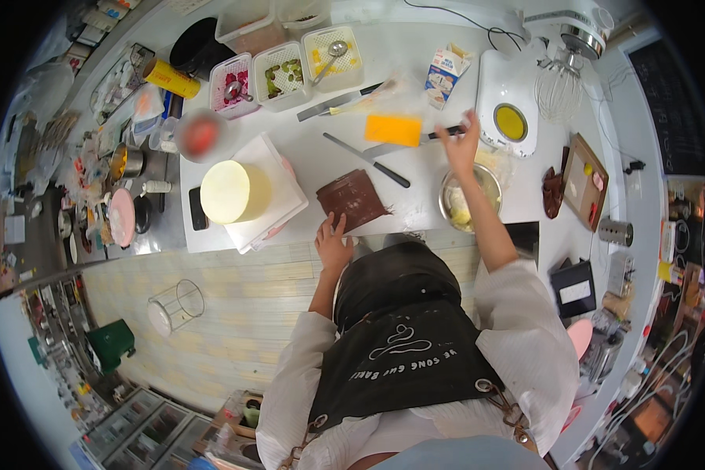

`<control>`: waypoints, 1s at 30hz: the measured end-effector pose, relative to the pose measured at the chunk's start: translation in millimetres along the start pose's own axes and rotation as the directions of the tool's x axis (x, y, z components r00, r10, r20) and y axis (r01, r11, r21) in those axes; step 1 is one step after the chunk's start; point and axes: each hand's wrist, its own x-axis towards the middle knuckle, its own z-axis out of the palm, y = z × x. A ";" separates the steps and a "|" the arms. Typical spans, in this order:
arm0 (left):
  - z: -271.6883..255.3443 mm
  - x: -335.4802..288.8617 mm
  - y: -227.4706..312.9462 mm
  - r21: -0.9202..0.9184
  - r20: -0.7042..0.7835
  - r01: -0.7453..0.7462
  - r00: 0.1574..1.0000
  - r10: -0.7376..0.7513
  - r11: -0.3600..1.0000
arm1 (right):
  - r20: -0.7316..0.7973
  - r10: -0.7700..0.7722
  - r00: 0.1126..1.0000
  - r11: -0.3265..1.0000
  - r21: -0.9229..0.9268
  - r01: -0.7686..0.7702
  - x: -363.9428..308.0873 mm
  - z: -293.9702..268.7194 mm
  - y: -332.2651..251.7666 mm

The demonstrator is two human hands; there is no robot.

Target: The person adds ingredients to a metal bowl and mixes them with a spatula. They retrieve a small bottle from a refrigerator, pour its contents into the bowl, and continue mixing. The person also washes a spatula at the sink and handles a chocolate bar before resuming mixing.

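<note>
My left hand [334, 244] rests with fingers stretched out on the near edge of a brown folded cloth [354, 197] with a ragged corner. My right hand [460, 147] is at the black handle of a knife [444, 133] whose blade runs under an orange scraper [393, 131]. Its fingers are blurred, so I cannot tell if they grip the handle. Below my right forearm stands a metal bowl [449, 205] with pale yellow contents. A long spatula with a black handle [385, 171] lies beyond the cloth. Left of it stands a round pale yellow cake [233, 193] on a white board.
Baskets of pink pieces [225, 76], green pieces [283, 78] and yellow pieces [351, 56] stand at the back. A carton [444, 81], a white scale [489, 98] and a mixer whisk [560, 90] are back right. A phone [199, 210] lies by the cake.
</note>
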 end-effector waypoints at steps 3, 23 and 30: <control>10.2 7.2 10.4 -0.094 -0.082 0.034 0.996 -0.041 0.995 | -0.169 -0.120 0.978 0.961 -0.267 0.071 98.6 12.8 7.8; 2.0 -19.2 137.1 -0.651 0.112 0.297 0.948 -0.298 0.699 | 0.570 -0.102 0.815 0.893 0.414 -0.178 39.9 -205.4 -62.1; 47.5 13.2 176.3 -0.793 0.472 0.457 0.879 -0.069 0.403 | 0.639 0.004 0.769 1.000 -0.006 -0.001 -53.4 -298.2 -22.5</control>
